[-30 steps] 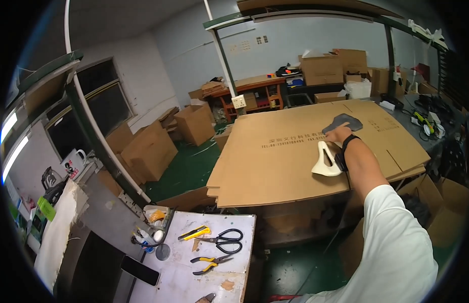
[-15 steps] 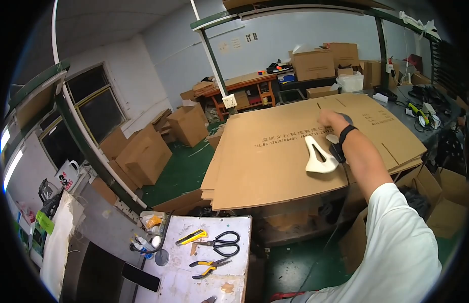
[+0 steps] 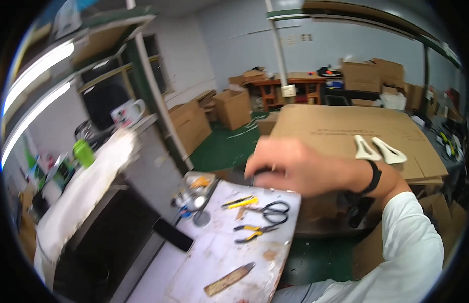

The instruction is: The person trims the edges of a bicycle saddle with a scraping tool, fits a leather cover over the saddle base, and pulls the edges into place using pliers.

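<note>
My right hand (image 3: 290, 166) is blurred and closed, above the far right edge of the small white table (image 3: 194, 262). A dark grey piece (image 3: 241, 168) shows at its fingertips, its outline smeared by motion. Below the hand on the table lie a yellow cutter (image 3: 240, 202), black-handled scissors (image 3: 275, 212) and yellow-black pliers (image 3: 253, 234). Nearer the front is a worn knife-like tool (image 3: 229, 279). Two cream loop-shaped parts (image 3: 367, 149) (image 3: 390, 151) rest on the stacked cardboard (image 3: 340, 121) behind my forearm. My left hand is out of view.
A phone (image 3: 173, 235) lies at the table's left edge, near a small tray of bottles (image 3: 196, 184). A mug (image 3: 128, 113) stands on a ledge at the left. Cardboard boxes (image 3: 232, 108) stand on the green floor behind.
My right hand has moved left and nearer, from the cardboard stack to above the small table, with the dark grey piece. The view has turned left, and two cream parts now show.
</note>
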### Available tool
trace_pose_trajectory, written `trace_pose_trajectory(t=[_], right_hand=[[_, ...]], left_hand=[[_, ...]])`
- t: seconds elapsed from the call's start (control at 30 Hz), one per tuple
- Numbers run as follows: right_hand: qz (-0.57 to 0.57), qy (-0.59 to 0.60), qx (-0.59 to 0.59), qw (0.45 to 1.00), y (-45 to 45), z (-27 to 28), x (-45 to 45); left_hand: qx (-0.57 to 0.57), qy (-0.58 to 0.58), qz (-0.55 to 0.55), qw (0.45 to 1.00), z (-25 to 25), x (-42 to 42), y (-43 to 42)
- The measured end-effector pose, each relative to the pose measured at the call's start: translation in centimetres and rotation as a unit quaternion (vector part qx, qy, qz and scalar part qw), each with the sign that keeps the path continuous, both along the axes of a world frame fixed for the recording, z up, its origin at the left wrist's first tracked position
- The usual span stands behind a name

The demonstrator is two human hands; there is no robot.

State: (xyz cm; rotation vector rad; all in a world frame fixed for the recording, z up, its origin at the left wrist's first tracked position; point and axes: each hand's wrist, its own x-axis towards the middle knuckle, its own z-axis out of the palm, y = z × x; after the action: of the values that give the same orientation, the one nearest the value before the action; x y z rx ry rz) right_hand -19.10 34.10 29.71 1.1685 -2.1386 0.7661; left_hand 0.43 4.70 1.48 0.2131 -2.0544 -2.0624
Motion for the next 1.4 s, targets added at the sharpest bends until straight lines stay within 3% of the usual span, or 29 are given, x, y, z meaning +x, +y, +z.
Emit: trace_pose_trajectory(t=[0.07,0.1,0.13,0.27,0.33,0.43,0.47,0.57,0.6,0.7,0.73,0.77,0.8,0.83,0.87,0.93,0.97,1.03,1.07,1.13,1.27,1.33,1.4], right_hand=[[0.109,-0.194,-0.046,0.974,-6.5,-1.4,2.4],[0.214,-0.306,-0.145,0.916,-9.7,-3.5,2.7],[0.308,-0.415,-0.235,0.823,-12.6,-5.4,3.1],[0.365,-0.646,-0.387,0.548,-20.6,-9.7,5.4],[0.327,-0.703,-0.391,0.495,-23.6,-13.0,5.7],[0.251,-0.725,-0.351,0.538,-26.7,-17.7,6.1],[0.257,-0.736,-0.342,0.524,-27.2,-18.5,6.2],[0.237,-0.674,-0.323,0.621,-26.9,-20.1,6.3],[0.235,-0.678,-0.322,0.617,-26.5,-20.5,6.3],[0.196,-0.363,-0.115,0.904,-24.8,-19.7,6.2],[0.194,-0.368,-0.113,0.902,-24.6,-20.2,6.6],[0.195,-0.393,-0.195,0.877,-24.5,-20.9,7.4],[0.195,-0.415,-0.276,0.845,-24.3,-21.6,8.3],[0.2,-0.501,-0.338,0.771,-23.7,-22.6,9.1],[0.2,-0.505,-0.338,0.769,-22.4,-24.2,9.0],[0.274,-0.738,-0.185,0.588,-19.2,-27.5,8.3],[0.268,-0.743,-0.19,0.583,-19.1,-26.9,8.8],[0.248,-0.608,-0.095,0.748,-19.4,-23.9,8.9],[0.244,-0.61,-0.098,0.747,-19.5,-23.4,8.9],[0.198,-0.541,-0.115,0.809,-19.7,-22.7,8.9],[0.129,-0.59,-0.098,0.791,-19.8,-22.9,9.5],[0.127,-0.634,-0.115,0.754,-19.9,-24.3,9.9],[0.167,-0.698,-0.217,0.662,-20.6,-24.8,10.0]], left_hand=[[0.079,-0.015,0.007,0.997,-1.2,-1.0,-0.4],[0.08,-0.022,0.035,0.996,-1.7,-1.0,-1.3],[0.107,-0.027,0.054,0.992,-1.6,-0.4,-1.9],[0.198,-0.044,0.153,0.967,-1.4,3.4,-5.2],[0.245,-0.044,0.193,0.949,-1.5,4.7,-6.0],[0.31,-0.041,0.239,0.919,-0.5,7.2,-6.7],[0.329,-0.035,0.249,0.91,-0.2,7.8,-7.0],[0.391,-0.019,0.258,0.883,0.3,8.7,-7.4],[0.413,-0.013,0.252,0.875,0.4,8.6,-7.3],[0.482,0.011,0.225,0.847,0.3,7.5,-7.1],[0.505,0.017,0.218,0.835,0.2,7.2,-6.9],[0.527,0.025,0.211,0.823,0.2,6.8,-6.7],[0.547,0.033,0.205,0.811,0.1,6.6,-6.6],[0.566,0.042,0.2,0.798,0.1,6.4,-6.6],[0.585,0.051,0.193,0.786,0.1,6.0,-6.6],[0.621,0.064,0.18,0.76,0.5,5.9,-6.2],[0.639,0.065,0.173,0.747,0.7,6.0,-6.0],[0.674,0.075,0.153,0.719,1.1,5.4,-5.7],[0.691,0.081,0.142,0.704,1.2,5.0,-5.6],[0.724,0.094,0.124,0.672,1.3,4.6,-5.3],[0.782,0.134,0.102,0.6,1.9,4.3,-5.0],[0.804,0.154,0.08,0.569,1.3,4.2,-4.7],[0.788,0.227,0.036,0.571,0.5,3.7,-4.4]])
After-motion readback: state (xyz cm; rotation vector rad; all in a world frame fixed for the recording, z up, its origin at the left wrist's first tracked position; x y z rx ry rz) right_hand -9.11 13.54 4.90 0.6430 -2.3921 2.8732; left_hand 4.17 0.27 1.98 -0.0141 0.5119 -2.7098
